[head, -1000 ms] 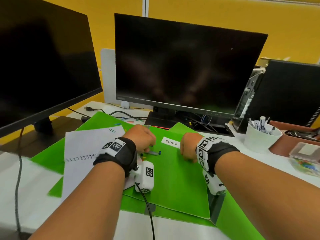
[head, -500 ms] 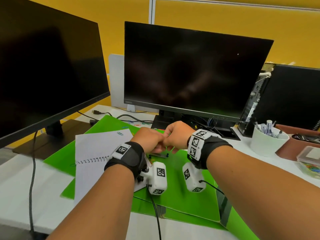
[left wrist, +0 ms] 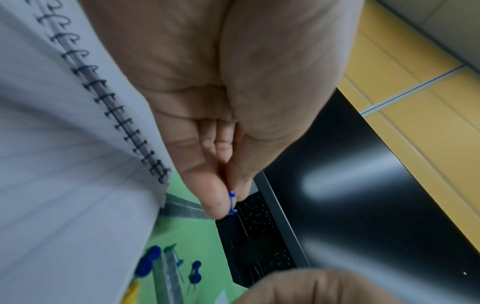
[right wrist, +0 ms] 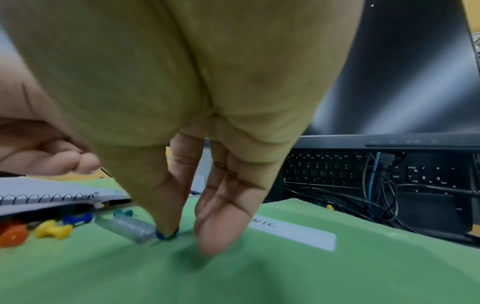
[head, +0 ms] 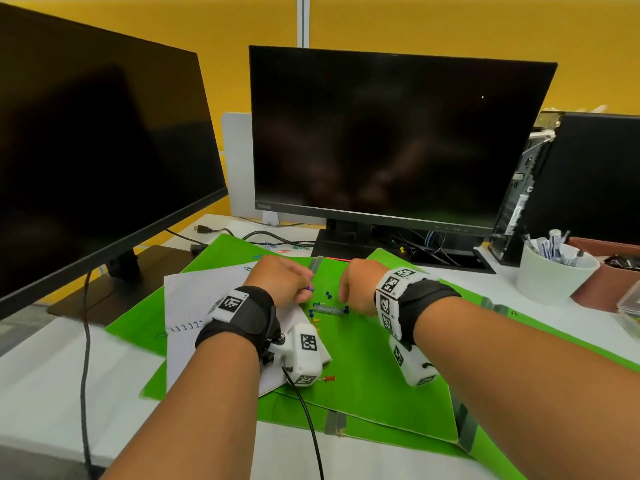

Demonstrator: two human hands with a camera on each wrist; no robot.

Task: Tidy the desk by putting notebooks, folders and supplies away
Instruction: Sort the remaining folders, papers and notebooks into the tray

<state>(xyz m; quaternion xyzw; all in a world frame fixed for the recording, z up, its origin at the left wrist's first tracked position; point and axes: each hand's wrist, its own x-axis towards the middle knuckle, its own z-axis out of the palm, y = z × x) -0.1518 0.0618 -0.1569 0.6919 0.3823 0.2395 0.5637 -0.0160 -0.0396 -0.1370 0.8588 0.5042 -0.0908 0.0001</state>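
Note:
My left hand (head: 307, 289) pinches a blue pushpin (left wrist: 232, 202) between thumb and fingertips, just above the green folder (head: 374, 375). Beside it, my right hand (head: 346, 308) reaches down with straight fingers. Its thumb tip touches another blue pushpin (right wrist: 166, 234) at the end of a staple strip (right wrist: 127, 226), while the fingers (right wrist: 218, 226) stand a little apart from it. Several coloured pushpins (head: 315, 318) lie around the strip, and a red one (head: 327, 378) lies nearer me. A spiral notebook (head: 207, 299) rests on the folders to the left.
Two dark monitors (head: 391, 140) stand behind, with a keyboard (right wrist: 337, 170) and cables under the middle one. A white pen cup (head: 550, 275), a brown tray (head: 602, 282) and a clear box (head: 632, 310) sit at the right. Paper clips (head: 284, 251) lie behind the folders.
Half a second ago my hands met above the folder. They have since parted: the left holds a blue pushpin and the right has dropped onto the pins.

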